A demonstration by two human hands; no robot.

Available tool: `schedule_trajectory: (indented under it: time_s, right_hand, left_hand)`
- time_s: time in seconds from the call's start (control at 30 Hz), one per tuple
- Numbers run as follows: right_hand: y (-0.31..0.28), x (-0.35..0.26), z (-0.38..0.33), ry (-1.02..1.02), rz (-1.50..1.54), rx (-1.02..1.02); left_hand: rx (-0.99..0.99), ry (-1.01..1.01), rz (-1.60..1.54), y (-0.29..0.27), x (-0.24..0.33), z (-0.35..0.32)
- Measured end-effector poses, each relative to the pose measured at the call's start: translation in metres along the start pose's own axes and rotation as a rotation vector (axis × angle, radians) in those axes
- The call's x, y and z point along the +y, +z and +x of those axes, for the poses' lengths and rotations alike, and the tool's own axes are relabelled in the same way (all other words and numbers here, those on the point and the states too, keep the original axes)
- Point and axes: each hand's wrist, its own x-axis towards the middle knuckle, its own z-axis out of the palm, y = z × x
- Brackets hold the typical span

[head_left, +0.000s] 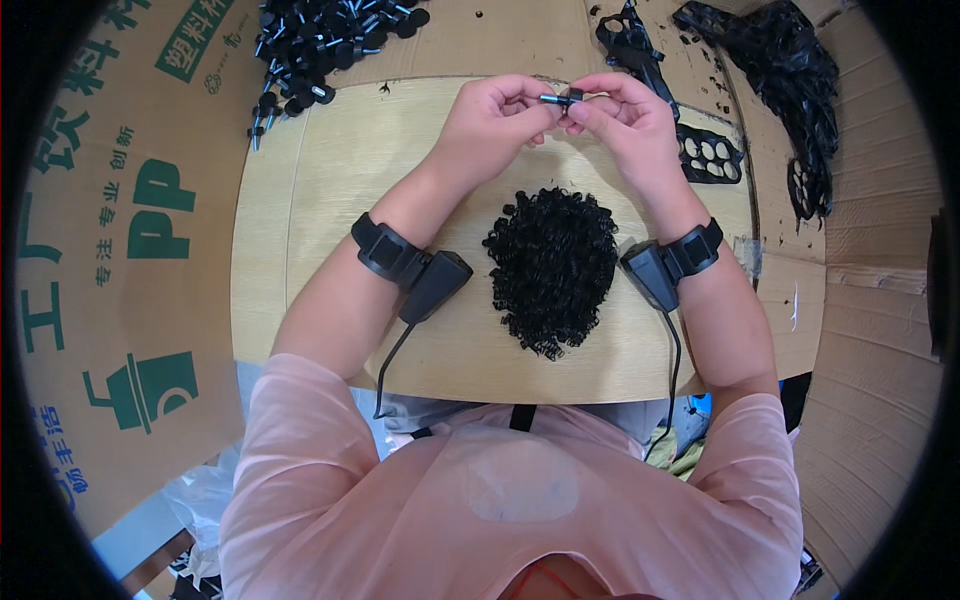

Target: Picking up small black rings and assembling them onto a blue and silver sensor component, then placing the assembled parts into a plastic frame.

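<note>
Both hands are meeting at twelve o'clock over the wooden board (330, 190): the left hand (492, 122) and right hand (622, 122) are each pinching, fingertips together, one small black bolt (562, 98) between them. Toward six o'clock of them, black rings (552, 268) are lying heaped; more bolts (325, 45) are piling at ten o'clock.

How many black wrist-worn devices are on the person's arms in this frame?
2. One wrist device sits on the left forearm below the left hand; the other wrist device sits on the right forearm below the right hand. Each trails a cable toward the body.
</note>
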Motion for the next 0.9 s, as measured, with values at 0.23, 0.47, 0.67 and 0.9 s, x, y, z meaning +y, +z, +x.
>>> schedule_trajectory:
  time_s: [0.23,0.47,0.67,0.9]
  right_hand:
    - [0.002,-0.002,0.000,-0.034,0.014,-0.004]
    - [-0.001,-0.010,-0.002,0.016,0.002,-0.008]
    - [0.000,-0.008,-0.001,-0.085,-0.148,0.038]
    - [0.008,-0.002,-0.003,-0.200,-0.010,0.046]
  left_hand:
    - [-0.039,-0.035,-0.028,-0.002,0.003,0.000]
    - [0.067,0.040,0.193,0.003,0.000,-0.003]
    - [0.159,0.346,0.536,0.009,0.007,-0.006]
    - [0.095,0.201,0.450,0.003,-0.003,-0.006]
